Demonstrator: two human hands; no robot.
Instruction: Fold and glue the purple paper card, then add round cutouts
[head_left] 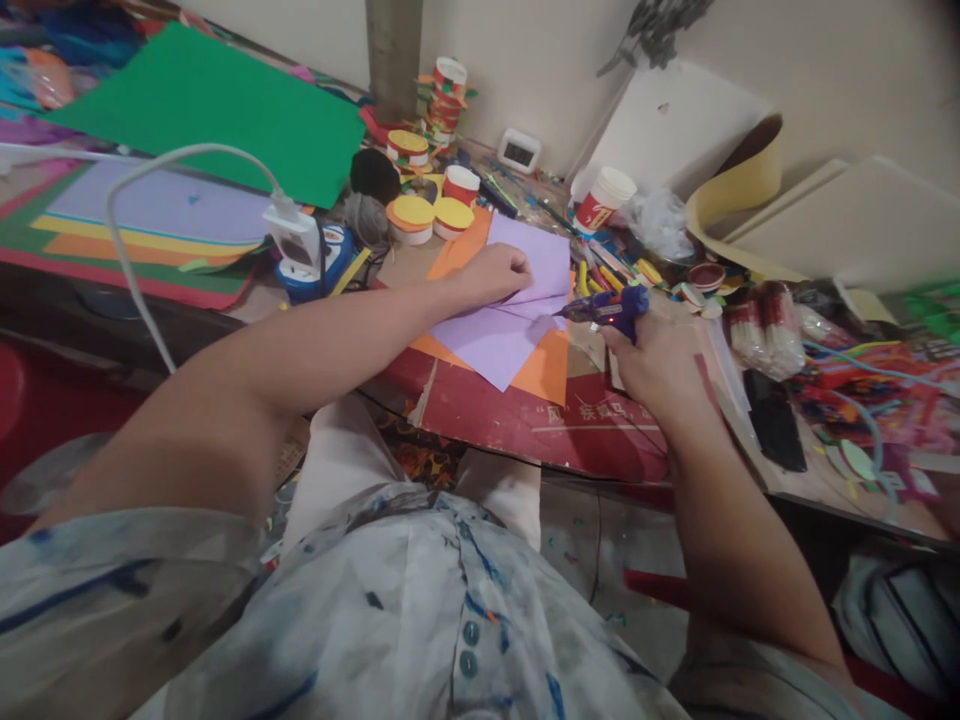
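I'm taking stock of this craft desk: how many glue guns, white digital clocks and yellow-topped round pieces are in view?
Glue gun: 1
White digital clock: 1
Yellow-topped round pieces: 3
Total: 5

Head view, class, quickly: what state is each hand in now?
Left hand: curled over the pale purple paper sheet; whether gripping cannot be told.
Right hand: closed, holding the dark blue plastic glue gun.

Two hands [495,272] [660,362] are showing mid-frame, one glue gun [613,308] is featuring centre-right, three yellow-topped tubs [410,212] [454,216] [407,143] are standing upper-centre!
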